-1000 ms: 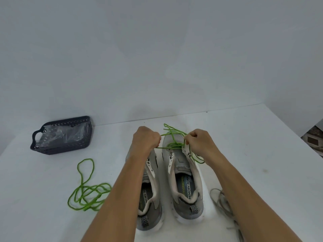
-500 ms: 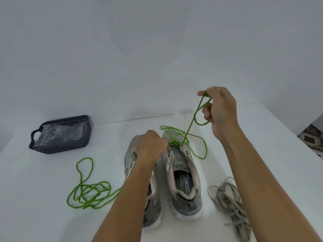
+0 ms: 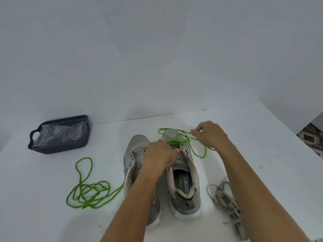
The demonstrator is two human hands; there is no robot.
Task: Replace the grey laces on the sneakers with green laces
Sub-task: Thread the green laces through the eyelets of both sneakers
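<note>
Near the middle of the frame two grey sneakers stand side by side on the white table point(image 3: 253, 137), toes pointing away. The right sneaker point(image 3: 181, 172) carries a green lace point(image 3: 176, 142) threaded only through its lowest eyelets near the toe, with loose loops spilling over the toe and to the right. The left hand point(image 3: 160, 155) rests on that shoe's tongue and eyelet edge; its fingers are curled, but whether they pinch the lace or just press the shoe I cannot tell. The right hand point(image 3: 209, 135), right of the toe, pinches a strand of the lace between thumb and forefinger. The left sneaker point(image 3: 135, 159) has no lace; a second green lace point(image 3: 90, 193) lies tangled at lower left, one end reaching the shoe. The removed grey laces point(image 3: 225, 203) sit in a heap at lower right. A dark basket point(image 3: 59, 135) lined with clear plastic is at the left edge

Judging from this, lacing has barely begun. The risks: the slack loops around the toe could snag or knot as the strand is drawn, a hard pull could leave the two ends uneven or drag one out of its eyelet, and an unsteadied shoe could slide or tip toward its neighbour
</note>
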